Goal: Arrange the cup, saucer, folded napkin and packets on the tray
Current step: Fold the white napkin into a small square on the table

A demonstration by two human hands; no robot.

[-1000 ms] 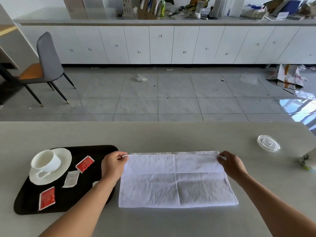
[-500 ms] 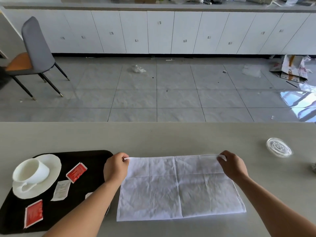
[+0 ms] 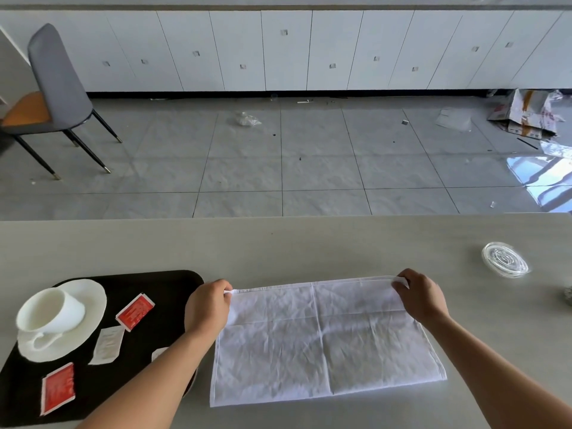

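far edge of napkin (image 3: 322, 339) now unrolled flat on table beside tray (image 3: 173, 283). left hand (image 3: 209, 308) and right hand (image 3: 422, 297) pinch its far corners. mid-fold; next, likely bring edge toward near side.

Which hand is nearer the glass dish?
Right. The right hand pinches the napkin's far right corner, left of the glass dish with bare table between. The left hand holds the opposite corner beside the tray, farther away.
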